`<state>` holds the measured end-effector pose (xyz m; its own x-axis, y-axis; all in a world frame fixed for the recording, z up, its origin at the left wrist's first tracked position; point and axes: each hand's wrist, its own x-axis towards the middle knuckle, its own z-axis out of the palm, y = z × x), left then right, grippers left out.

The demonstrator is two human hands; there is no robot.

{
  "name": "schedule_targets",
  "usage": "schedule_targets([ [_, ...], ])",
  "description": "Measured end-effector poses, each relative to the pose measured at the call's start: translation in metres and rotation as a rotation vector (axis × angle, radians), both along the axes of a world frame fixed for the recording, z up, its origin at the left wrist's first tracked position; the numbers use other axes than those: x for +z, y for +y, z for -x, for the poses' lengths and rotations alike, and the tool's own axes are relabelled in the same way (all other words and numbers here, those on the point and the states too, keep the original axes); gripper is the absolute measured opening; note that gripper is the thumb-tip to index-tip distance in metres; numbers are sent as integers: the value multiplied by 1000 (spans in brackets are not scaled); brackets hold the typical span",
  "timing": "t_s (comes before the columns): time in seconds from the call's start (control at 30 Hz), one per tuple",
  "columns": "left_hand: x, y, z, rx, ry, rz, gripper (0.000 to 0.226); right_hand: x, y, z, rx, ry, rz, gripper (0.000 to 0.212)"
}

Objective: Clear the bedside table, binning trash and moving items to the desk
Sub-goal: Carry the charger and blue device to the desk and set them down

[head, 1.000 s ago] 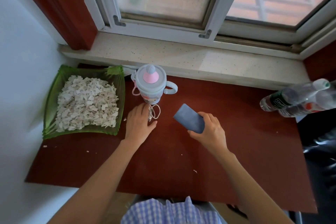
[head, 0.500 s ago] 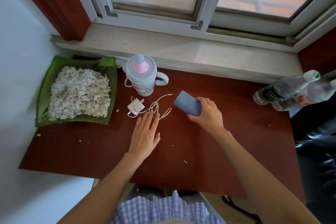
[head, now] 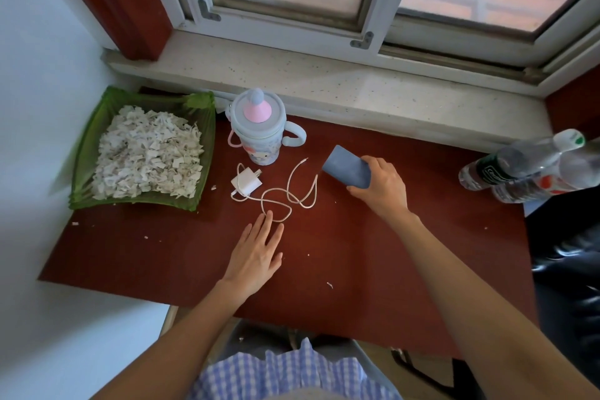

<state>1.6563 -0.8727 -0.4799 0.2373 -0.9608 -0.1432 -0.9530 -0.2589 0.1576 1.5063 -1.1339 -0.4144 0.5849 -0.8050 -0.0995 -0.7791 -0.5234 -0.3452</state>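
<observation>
One dark red wooden desk top [head: 373,263] lies under a window. The right hand [head: 380,187] is clenched around one flat slate-blue rectangular case [head: 345,167], tilted, its free end pointing toward ten o'clock and raised off the wood. The left hand [head: 258,253] lies flat and released, fingers spread, grasping nothing; its fingertips [head: 268,221] touch the nearest loop of one thin white charging cable [head: 287,196], which trails in loose curls from one small white square plug adapter [head: 246,183]. Adapter and cable sit at about eleven o'clock from the left hand, between it and one pale blue child's cup with a pink conical spout and side handles [head: 258,128], which stands upright at twelve o'clock near the sill. At nine o'clock, in the corner, one square green glass dish [head: 81,153] holds a heap of torn white paper scraps [head: 147,151]. At three o'clock, two clear plastic bottles [head: 526,167] lie on their sides, touching each other, at the desk's right edge. A few white crumbs dot the wood
</observation>
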Motion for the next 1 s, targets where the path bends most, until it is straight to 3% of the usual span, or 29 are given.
schedule_targets([
  [0.57, -5, 5, -3, -24, 5, -31, 61, -15, -45, -76, 210, 89, -42, 76],
  [1.0, -7, 6, -5, -8, 41, -44, 63, -25, -59, -94, 245, 125, -55, 77],
])
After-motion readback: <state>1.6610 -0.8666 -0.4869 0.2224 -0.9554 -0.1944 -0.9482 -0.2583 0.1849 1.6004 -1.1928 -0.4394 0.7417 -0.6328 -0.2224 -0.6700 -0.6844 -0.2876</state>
